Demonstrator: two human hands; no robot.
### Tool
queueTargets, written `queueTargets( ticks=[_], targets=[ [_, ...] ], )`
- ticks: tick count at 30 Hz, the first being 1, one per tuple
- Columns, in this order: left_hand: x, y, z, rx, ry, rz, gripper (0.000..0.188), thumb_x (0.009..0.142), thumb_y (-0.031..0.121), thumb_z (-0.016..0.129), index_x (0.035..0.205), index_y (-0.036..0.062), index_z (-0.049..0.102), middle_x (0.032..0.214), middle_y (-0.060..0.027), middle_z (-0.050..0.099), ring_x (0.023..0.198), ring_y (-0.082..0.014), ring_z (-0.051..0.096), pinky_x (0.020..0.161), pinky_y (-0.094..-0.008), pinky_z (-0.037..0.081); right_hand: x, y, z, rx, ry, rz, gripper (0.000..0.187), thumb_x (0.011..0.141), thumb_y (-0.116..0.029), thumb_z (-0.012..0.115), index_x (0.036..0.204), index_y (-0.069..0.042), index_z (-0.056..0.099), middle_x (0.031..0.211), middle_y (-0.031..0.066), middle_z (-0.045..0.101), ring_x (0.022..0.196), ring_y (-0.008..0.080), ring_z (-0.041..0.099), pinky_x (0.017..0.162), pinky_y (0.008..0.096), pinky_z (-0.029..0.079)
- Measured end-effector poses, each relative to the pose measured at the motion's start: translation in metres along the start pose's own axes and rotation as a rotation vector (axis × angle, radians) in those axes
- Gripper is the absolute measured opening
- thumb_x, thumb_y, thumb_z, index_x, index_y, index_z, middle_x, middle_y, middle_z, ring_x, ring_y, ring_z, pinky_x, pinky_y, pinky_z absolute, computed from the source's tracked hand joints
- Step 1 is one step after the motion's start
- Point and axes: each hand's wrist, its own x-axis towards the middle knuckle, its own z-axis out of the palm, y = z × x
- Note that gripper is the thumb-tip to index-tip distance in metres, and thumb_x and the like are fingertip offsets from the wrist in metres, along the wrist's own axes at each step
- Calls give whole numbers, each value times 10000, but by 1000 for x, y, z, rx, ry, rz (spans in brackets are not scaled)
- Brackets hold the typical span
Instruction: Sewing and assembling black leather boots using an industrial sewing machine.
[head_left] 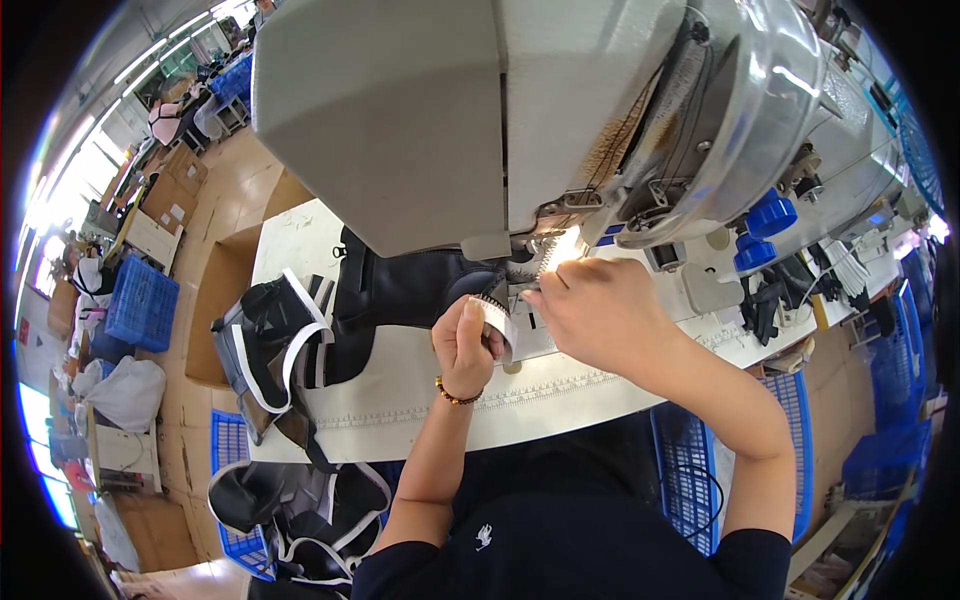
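A sewing machine head point(400, 120) looms over the white worktable, its needle area lit by a small lamp. Beneath it lies a black leather piece point(400, 285), which looks like a boot upper. My left hand point(465, 350) is closed on a white-edged strip point(497, 318) at the near end of that leather. Fingers curled, my right hand point(605, 312) is right beside the lit needle area. Whatever its fingertips pinch, if anything, is hidden behind the hand. More black shoe uppers point(270, 335) with white edging lie at the table's left end.
A printed ruler strip point(460, 395) runs along the table's near edge. Blue baskets point(690, 470) stand below it, and more white-edged uppers point(300, 505) are heaped at lower left. Black and white pieces point(775, 300) lie to the right. A cardboard box point(225, 290) stands left.
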Motion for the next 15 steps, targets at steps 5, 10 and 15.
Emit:
queueTargets(
  ticks=[5, 10, 15],
  targets=[
    [-1, 1, -1, -8, 12, -4, 344, 916, 230, 353, 672, 37, 501, 500, 0, 485, 380, -22, 392, 349, -152, 287, 5, 1, -2, -18, 57, -1, 268, 727, -258, 631, 569, -94, 490, 505, 16, 459, 432, 158, 507, 404, 269, 395],
    [0, 1, 0, -30, -54, 54, 351, 922, 227, 344, 659, 45, 488, 500, -10, 484, 378, -26, 380, 351, -155, 280, 11, 0, 1, -110, -46, -48, 262, 725, -258, 631, 579, -81, 503, 510, 19, 471, 442, 158, 525, 402, 271, 401],
    [-1, -1, -1, -7, -37, 48, 355, 920, 239, 349, 659, 44, 489, 500, -9, 484, 378, -23, 381, 350, -155, 284, 16, -2, 1, -69, -86, -57, 150, 683, -162, 603, 597, -62, 532, 538, 32, 504, 516, 163, 565, 410, 264, 441]
  ],
)
